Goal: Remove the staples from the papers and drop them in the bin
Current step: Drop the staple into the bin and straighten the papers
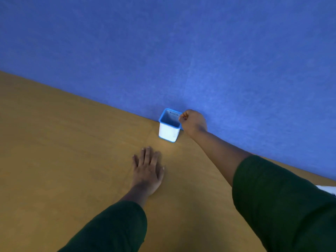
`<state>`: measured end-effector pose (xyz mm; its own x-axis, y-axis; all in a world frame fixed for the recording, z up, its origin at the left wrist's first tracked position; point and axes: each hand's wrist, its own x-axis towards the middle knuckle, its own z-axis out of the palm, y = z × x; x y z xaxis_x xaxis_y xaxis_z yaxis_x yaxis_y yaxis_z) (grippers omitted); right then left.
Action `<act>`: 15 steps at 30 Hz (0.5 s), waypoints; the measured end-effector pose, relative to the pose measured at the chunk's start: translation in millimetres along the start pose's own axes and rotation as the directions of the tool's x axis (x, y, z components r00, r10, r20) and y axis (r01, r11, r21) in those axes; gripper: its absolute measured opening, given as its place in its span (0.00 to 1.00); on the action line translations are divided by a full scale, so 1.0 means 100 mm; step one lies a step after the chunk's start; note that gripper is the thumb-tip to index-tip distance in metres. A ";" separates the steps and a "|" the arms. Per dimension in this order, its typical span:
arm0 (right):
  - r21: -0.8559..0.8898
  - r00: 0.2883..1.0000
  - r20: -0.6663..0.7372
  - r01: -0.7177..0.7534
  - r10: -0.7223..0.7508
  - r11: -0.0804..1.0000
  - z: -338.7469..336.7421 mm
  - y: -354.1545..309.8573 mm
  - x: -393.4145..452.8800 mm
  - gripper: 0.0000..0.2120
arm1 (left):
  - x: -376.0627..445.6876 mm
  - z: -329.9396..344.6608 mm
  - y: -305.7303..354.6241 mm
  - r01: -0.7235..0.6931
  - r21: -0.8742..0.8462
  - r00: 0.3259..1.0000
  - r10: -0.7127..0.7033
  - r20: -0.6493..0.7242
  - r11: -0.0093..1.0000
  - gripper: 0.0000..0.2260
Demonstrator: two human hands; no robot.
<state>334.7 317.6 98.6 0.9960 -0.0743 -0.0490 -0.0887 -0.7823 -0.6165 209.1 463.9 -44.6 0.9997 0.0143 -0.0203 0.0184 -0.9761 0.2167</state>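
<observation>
Right hand (pixel 193 121) at right rim of bin (pixel 169 129), fingers (pixel 183 118) curled tight; staple inside grip too small to tell. Left hand (pixel 148 169) flat on worktop (pixel 63 160), fingers spread straight, holding nothing. One blue-rimmed white bin, standing against blue wall (pixel 163 42). Two green sleeves.

Your left hand (pixel 148 170) lies flat with straight fingers. Your right hand (pixel 193 122) is stretched far out, its fingers curled.
</observation>
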 end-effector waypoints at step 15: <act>-0.053 1.000 -0.001 -0.001 0.001 0.999 -0.04 -0.14 0.12 0.08 | 0.01 -0.03 0.02 -0.009 0.014 1.000 0.009 -0.004 1.000 0.29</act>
<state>348.0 325.1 110.1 0.9959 -0.0762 -0.0488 -0.0904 -0.8140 -0.5738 210.6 462.6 -41.7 0.9999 0.0064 -0.0140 0.0091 -0.9792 0.2028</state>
